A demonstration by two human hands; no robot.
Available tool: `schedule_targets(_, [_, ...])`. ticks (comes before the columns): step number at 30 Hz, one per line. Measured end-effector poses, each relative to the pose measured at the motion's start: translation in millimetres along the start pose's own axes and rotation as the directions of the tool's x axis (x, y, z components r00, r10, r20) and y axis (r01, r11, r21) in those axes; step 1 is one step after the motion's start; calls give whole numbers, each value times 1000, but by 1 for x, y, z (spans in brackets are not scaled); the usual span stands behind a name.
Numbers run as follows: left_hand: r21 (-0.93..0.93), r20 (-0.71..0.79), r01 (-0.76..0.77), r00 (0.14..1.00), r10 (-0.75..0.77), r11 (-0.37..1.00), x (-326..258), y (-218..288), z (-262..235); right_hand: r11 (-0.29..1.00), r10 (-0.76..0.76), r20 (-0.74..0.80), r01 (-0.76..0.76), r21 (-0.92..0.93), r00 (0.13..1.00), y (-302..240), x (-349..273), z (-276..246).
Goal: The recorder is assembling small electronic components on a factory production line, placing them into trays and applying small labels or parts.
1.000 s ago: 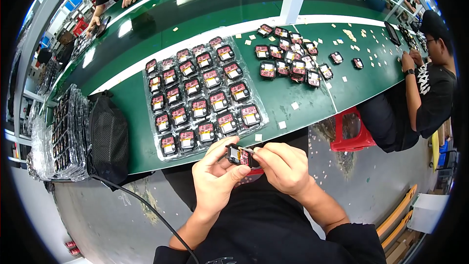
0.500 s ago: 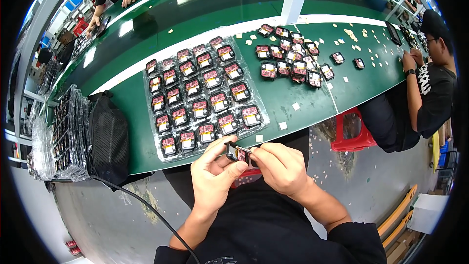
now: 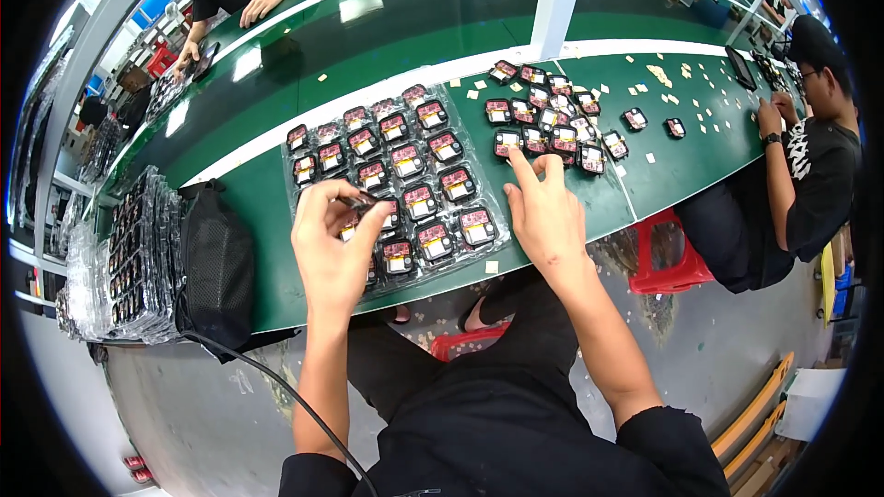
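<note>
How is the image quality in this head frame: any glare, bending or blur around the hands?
Head view: strong fisheye, the green table and its white stripe curve, and the corners go black. Overhead lights leave bright glare patches on the far tabletop. The left hand, over the clear tray, and the right hand, reaching toward the loose small parts, are fairly sharp; the rim is softer.
</note>
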State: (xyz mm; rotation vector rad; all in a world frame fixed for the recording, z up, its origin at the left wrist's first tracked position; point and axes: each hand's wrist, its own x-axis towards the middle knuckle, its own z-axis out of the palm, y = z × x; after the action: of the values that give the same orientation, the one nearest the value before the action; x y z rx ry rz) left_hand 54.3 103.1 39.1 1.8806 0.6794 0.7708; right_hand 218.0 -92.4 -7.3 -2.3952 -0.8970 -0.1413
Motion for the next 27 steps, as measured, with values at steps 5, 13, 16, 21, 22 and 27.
schedule_targets(5, [526,-21,-202,968,249,826,70,-13,-10,1000,13,-53,-14,-16,999,3,-7,-1])
schedule_targets(13, [712,-57,-153,960,273,685,130,-46,-6,999,42,-59,-43,-17,997,2,-27,-13])
schedule_targets(16, [665,-39,-165,966,254,729,135,-50,-4,998,59,-52,-60,-16,997,4,-34,-16])
schedule_targets(21, [761,24,-205,957,289,615,132,-53,-2,997,74,-68,-73,22,995,5,-41,-18])
schedule_targets(22, [795,77,-211,965,251,568,129,-51,-1,997,76,-70,-74,22,995,7,-43,-17])
schedule_targets(27, [858,121,-211,969,216,469,114,-53,1,992,39,-147,-21,127,988,12,-45,-16])
